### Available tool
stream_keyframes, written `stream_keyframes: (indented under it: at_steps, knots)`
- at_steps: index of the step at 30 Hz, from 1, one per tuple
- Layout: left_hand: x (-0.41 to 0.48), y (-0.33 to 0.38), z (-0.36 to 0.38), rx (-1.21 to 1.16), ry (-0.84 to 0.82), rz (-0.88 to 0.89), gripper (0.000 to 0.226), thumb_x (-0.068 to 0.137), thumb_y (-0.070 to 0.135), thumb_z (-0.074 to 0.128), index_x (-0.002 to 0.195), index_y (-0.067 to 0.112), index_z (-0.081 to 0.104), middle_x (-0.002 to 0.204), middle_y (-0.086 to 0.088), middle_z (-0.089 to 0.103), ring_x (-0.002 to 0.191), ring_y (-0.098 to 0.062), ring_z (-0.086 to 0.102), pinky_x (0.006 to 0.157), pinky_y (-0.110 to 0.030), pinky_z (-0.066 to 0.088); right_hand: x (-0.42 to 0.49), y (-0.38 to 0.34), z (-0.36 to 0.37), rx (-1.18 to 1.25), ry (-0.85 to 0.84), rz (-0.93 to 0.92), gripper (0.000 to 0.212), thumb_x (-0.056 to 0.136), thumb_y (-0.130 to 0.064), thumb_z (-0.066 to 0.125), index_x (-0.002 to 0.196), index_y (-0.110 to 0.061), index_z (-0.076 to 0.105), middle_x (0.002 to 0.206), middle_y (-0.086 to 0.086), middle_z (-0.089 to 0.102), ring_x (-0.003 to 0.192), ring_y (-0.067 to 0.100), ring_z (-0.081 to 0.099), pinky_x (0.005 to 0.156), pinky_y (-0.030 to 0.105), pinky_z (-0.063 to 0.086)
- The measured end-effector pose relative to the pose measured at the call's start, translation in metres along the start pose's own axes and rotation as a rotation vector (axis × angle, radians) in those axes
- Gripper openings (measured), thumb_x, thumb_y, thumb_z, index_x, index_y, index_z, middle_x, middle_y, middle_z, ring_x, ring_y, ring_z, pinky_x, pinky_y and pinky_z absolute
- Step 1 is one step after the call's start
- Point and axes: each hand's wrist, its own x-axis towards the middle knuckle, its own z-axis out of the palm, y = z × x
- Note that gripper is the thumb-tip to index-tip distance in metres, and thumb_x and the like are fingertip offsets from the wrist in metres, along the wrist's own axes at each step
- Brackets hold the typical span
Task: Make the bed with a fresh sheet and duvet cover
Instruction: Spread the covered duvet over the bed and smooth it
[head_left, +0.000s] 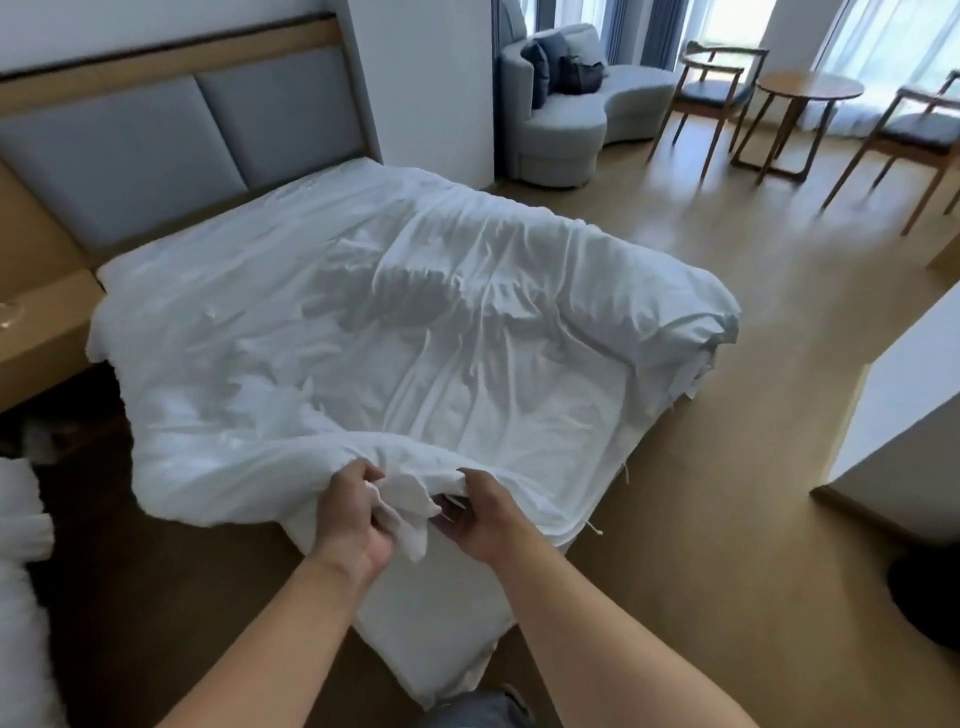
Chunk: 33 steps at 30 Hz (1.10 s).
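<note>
View: looking down from the foot of a bed (431, 639) in a bright room.
Duvet (389, 312): white and crumpled, spread across most of the bed in the centre of the frame; near edge lifted at lower centre; right side hanging over the bed's edge, small ties (595, 529) dangling.
Left hand (353, 519): grasping a bunched fold of the duvet's near edge, fingers curled round it.
Right hand (483, 519): just beside the left, fingers hooked under the same edge, gripping the fabric.
Step, as judged: sorting out this edge, perhaps seating the filling in its cover; cannot tell which.
Risk: with both grips so close together, a pull likely drags only the middle, leaving the filling bunched and the far corners crooked.
Risk: a hard tug may slide the overhanging right side onto the floor (727, 467).
Surroundings: grey padded headboard (208, 130) at upper left; sofa (571, 114) at top centre; round worktop (810, 91) at upper right.
</note>
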Motion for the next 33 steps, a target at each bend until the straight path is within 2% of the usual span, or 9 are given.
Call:
stream_keyframes:
  at_steps: [3,8,13,18,21,23,25,29,33]
  knots:
    - [0.007,-0.005,0.058,0.096,0.011,0.065,0.015,0.069,-0.001,0.046,0.079,0.008,0.051,0.072,-0.008,0.045,0.063,-0.024,0.049,0.060,-0.029,0.035,0.018,-0.046,-0.040,-0.045,-0.053,0.088,0.021,0.085,-0.025,0.066,0.100,-0.011,0.067,0.088,0.009,0.073,0.081,0.026,0.074,0.080,0.041,0.059]
    - [0.018,-0.045,0.163,0.388,-0.012,0.201,0.025,0.073,-0.008,0.049,0.062,0.013,0.042,0.043,0.007,0.036,0.047,-0.018,0.034,0.041,-0.018,0.027,0.049,-0.154,-0.140,-0.286,0.050,0.159,0.088,0.074,-0.074,0.070,0.125,-0.003,0.059,0.121,0.011,0.066,0.106,0.030,0.068,0.093,0.049,0.056]
    - [0.064,-0.072,0.269,0.595,0.027,0.218,0.018,0.072,0.000,0.055,0.061,0.012,0.047,0.045,0.000,0.040,0.038,-0.019,0.036,0.041,-0.020,0.028,0.103,-0.296,-0.246,0.007,0.474,-0.137,0.083,0.081,-0.068,0.068,0.136,-0.008,0.052,0.131,0.010,0.061,0.115,0.031,0.062,0.096,0.043,0.049]
    - [0.138,-0.108,0.382,0.756,0.139,0.210,0.014,0.047,0.018,0.055,0.059,0.013,0.056,0.054,0.000,0.055,0.057,-0.024,0.054,0.056,-0.029,0.043,0.170,-0.453,-0.375,0.137,0.764,-0.236,0.094,0.075,-0.074,0.068,0.143,-0.014,0.046,0.139,0.005,0.057,0.122,0.032,0.057,0.095,0.045,0.049]
    - [0.188,-0.138,0.456,0.801,0.215,0.157,0.020,0.047,0.021,0.055,0.065,0.012,0.058,0.062,-0.004,0.058,0.064,-0.028,0.057,0.062,-0.032,0.046,0.229,-0.549,-0.455,0.051,0.621,-0.157,0.089,0.088,-0.072,0.050,0.153,-0.013,0.033,0.149,0.006,0.047,0.133,0.034,0.050,0.105,0.048,0.041]
    - [0.209,-0.149,0.502,0.788,0.266,0.120,0.020,0.050,0.022,0.055,0.068,0.013,0.057,0.066,-0.003,0.059,0.066,-0.027,0.057,0.063,-0.031,0.045,0.271,-0.598,-0.491,0.072,0.517,-0.011,0.104,0.080,-0.087,0.043,0.159,-0.022,0.023,0.163,0.006,0.029,0.148,0.032,0.032,0.117,0.052,0.028]
    - [0.223,-0.157,0.546,0.764,0.320,0.100,0.021,0.051,0.022,0.054,0.071,0.014,0.057,0.067,-0.002,0.058,0.065,-0.024,0.057,0.061,-0.028,0.043,0.311,-0.639,-0.509,0.109,0.440,0.076,0.108,0.069,-0.091,0.051,0.155,-0.029,0.032,0.161,0.004,0.033,0.147,0.029,0.033,0.119,0.051,0.026]
    - [0.234,-0.155,0.612,0.731,0.395,0.072,0.025,0.051,0.022,0.053,0.075,0.016,0.055,0.072,0.001,0.056,0.067,-0.020,0.054,0.063,-0.027,0.042,0.359,-0.687,-0.501,0.069,0.234,0.089,0.071,0.082,-0.063,0.071,0.141,-0.029,0.051,0.138,0.004,0.058,0.125,0.029,0.056,0.108,0.048,0.044]
    - [0.233,-0.143,0.635,0.756,0.454,0.037,0.028,0.053,0.021,0.055,0.081,0.015,0.055,0.079,-0.001,0.058,0.075,-0.023,0.056,0.071,-0.032,0.047,0.384,-0.713,-0.475,-0.335,0.187,0.044,0.055,0.101,0.000,0.046,0.154,-0.006,0.031,0.138,0.013,0.052,0.131,0.030,0.048,0.106,0.043,0.045]
